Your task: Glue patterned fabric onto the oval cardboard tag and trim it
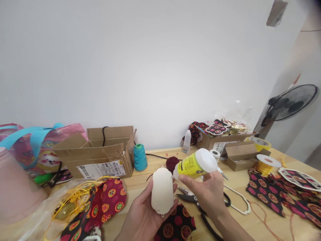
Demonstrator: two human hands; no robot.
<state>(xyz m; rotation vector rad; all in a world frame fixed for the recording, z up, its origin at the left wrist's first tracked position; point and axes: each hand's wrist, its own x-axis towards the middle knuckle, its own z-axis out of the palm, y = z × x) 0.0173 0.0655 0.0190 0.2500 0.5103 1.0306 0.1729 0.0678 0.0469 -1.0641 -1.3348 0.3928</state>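
Note:
In my left hand (pixel 144 214) lies a cream-coloured flat plate (pixel 162 192) with rounded corners and a small loop at its top and bottom. My fingers and thumb hold it by its sides. My right hand (pixel 210 192) grips a yellow-labelled glue bottle (pixel 192 167), tilted so that its nozzle end points left at the plate's upper right edge. Whether the nozzle touches the plate I cannot tell. Under my hands lie a piece of dark patterned fabric (pixel 179 222) and black-handled scissors (pixel 188 198), partly covered by my right hand.
An open cardboard box (pixel 100 157) and a blue thread cone (pixel 140 157) stand at the back left. Yellow cord (pixel 75 194) tangles near patterned cloth (pixel 114 197). At the right are a small carton (pixel 243 160), a yellow ribbon spool (pixel 265 167), more fabric (pixel 265 194) and a fan (pixel 293 103).

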